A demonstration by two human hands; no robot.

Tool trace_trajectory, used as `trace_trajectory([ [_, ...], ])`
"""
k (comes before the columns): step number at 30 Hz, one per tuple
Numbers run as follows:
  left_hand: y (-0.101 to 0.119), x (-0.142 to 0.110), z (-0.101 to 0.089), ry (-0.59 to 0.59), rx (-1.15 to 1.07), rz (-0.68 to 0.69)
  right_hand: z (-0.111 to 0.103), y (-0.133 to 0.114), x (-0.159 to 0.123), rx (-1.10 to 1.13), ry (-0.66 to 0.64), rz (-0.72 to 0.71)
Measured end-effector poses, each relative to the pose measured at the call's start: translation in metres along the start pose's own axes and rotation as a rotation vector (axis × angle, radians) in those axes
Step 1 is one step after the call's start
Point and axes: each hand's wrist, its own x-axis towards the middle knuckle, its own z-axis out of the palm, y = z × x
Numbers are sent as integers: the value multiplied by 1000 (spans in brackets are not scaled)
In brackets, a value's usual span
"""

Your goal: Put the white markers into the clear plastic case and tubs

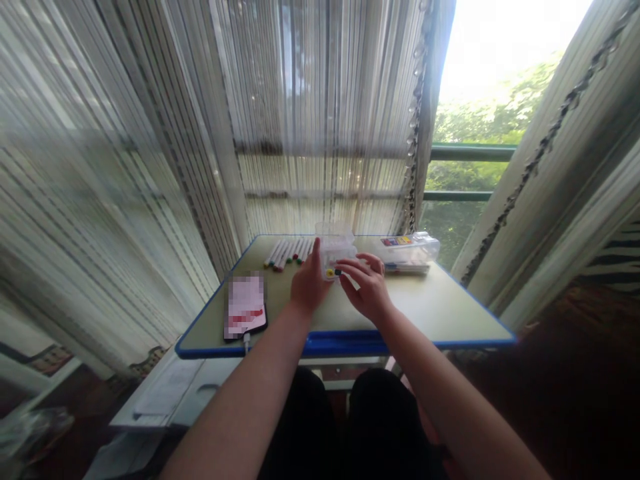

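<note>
In front of me, my left hand [307,280] grips a clear plastic case [334,250] by its left side, thumb up along the wall. The case stands tilted with its lid raised at the far side. A yellow-ended marker [330,273] shows inside at the near end. Beside it is a marker with a dark end [339,272], pinched between the thumb and fingers of my right hand [367,283]; its barrel is mostly hidden. Left of the case, several white markers [286,252] with coloured ends lie side by side on the table.
A larger clear plastic case [410,253] with a coloured label lies at the table's back right. A phone [245,307] with a cable plugged in rests at the front left. The small table [450,310] has a blue edge. Striped curtains [320,100] hang behind it.
</note>
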Motion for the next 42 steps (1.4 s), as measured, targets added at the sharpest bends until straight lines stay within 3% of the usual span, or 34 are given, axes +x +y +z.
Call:
trace_trajectory([
  [9, -1, 1, 1, -13, -13, -23, 0, 3, 2, 41, 91, 96],
  [16, 0, 2, 0, -26, -24, -29, 4, 5, 0, 23, 25, 47],
  [27, 0, 1, -1, -13, -2, -26, -1, 0, 0, 1, 41, 72],
  [38, 0, 0, -2, -121, 26, 41, 6, -7, -2, -109, 94, -21],
  [42, 0, 0, 0, -87, 5, 49, 5, -6, -1, -82, 71, -21],
])
